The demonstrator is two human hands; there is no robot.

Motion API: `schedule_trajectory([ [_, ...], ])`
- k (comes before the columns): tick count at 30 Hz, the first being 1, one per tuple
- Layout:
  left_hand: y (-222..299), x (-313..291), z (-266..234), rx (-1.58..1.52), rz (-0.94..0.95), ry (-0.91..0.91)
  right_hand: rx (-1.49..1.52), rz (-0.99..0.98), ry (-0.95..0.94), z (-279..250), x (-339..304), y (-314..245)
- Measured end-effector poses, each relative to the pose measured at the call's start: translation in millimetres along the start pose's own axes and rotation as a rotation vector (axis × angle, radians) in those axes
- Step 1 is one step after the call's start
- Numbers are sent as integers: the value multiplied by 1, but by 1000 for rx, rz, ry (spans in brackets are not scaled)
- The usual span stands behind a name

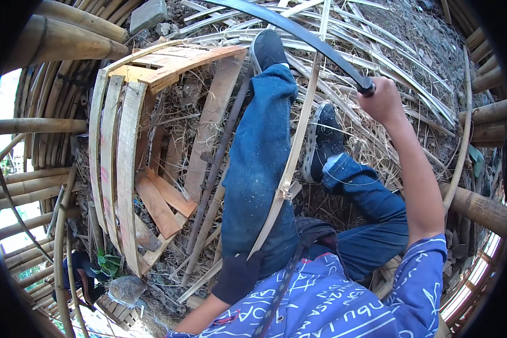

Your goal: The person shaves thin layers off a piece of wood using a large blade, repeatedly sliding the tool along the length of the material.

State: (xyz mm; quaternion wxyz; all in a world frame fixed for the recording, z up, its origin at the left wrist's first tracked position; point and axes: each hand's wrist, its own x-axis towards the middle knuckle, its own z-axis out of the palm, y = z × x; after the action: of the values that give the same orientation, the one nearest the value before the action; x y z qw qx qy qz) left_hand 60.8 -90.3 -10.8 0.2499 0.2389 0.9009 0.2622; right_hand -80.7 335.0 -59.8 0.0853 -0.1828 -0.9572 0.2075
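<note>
My right hand point(382, 101), bare and raised at the upper right, is closed round the black handle of a machete. The machete's long dark blade point(307, 35) curves up and left, out of the picture's top edge. In a dark glove, my left hand point(238, 279) rests near my left thigh, closed on the near end of a long, pale bamboo strip point(301, 138). From there the strip slants across my leg and between my shoes to the top edge, passing behind the blade. A rough, split spot shows at a node partway along it. The glove hides the fingers' exact grip.
A slatted wooden crate point(130, 163) with loose boards stands left of my legs. Split strips point(372, 53) and shavings cover the ground ahead. Bamboo poles point(36, 127) line the left, and a thick pole point(481, 208) lies right. Another person point(80, 276) is partly visible lower left.
</note>
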Motion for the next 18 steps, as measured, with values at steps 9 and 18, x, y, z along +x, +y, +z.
schedule_trajectory([
  [9,-9,3,-4,-134,-353,-95,371,-234,-159,-40,-80,-66],
  [18,-31,-21,16,167,53,24,-50,-355,-286,-18,-51,-65],
])
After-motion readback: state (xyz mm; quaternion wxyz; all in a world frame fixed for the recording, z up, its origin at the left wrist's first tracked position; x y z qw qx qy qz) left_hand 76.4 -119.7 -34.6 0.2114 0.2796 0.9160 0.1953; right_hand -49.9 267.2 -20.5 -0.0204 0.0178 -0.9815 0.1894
